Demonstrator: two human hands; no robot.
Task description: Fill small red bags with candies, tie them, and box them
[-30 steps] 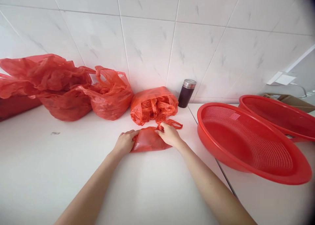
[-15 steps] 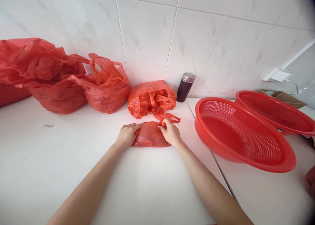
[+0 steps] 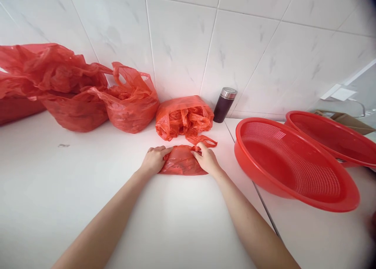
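Seemingly flattened and crumpled, the small red bag [image 3: 182,164] is glossy thin plastic, lying on the white worktop [image 3: 58,190] just in front of a fuller red bag [image 3: 183,118] that sits by the worktop's back edge. The left hand [image 3: 153,160] presses on its left end, fingers curled over the top; the right hand [image 3: 208,159] pinches its upper right corner near the loose handles. Both grips are narrow, closed on the plastic. A dark flask [image 3: 223,104] stands against the wall, and a red colander [image 3: 293,163] sits to the right.
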